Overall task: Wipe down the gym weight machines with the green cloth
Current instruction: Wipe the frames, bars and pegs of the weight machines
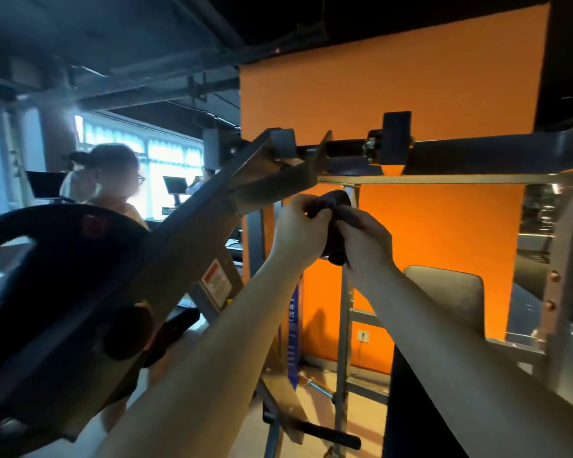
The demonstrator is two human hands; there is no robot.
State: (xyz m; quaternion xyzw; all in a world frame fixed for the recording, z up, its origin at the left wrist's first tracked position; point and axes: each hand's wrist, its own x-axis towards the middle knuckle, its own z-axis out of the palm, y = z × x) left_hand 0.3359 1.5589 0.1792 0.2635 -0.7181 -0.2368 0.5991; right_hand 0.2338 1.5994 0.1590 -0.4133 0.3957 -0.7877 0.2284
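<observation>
You bunch the cloth [337, 203] in left hand [296, 228] and right hand [366, 241], fingers [313, 215] curled round it, clear of the weight machine's arm [186, 246], which looks not yet wiped.

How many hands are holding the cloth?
2: the left hand and the right hand both grip the bunched cloth, side by side, below the machine's crossbar.
</observation>
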